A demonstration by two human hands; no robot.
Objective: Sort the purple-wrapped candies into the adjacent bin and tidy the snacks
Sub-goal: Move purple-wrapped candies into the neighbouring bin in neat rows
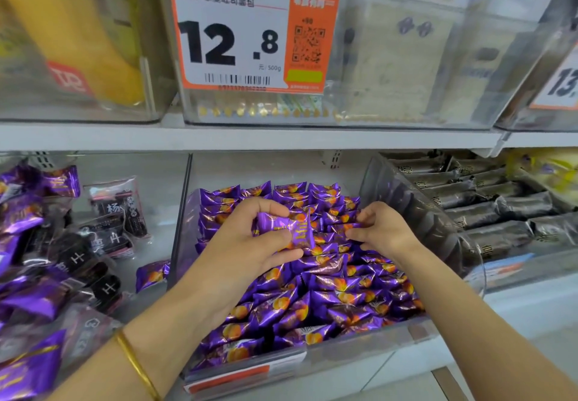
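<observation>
The shelf point(250, 138) carries clear bins side by side. The middle bin point(344, 355) is packed with purple-wrapped candies point(328, 294). The left bin point(156, 181) holds a loose mix of purple candies and black packs point(103, 241). The right bin point(488, 210) holds dark packs.

The left hand point(247, 241) hovers over the middle bin, thumb and fingers curled round one purple candy point(283, 228). The right hand point(384, 232) rests curled fingers on the candies just beside it. Whether it pinches one cannot be told.

Hazards:
- The foil is likely slick, so a light pinch may drop the candy.
- The middle bin is heaped, so pressing may push candies over the front wall.

The held candy's long axis runs left to right, slightly lower at the right. Its crimped end points toward the right hand.
</observation>
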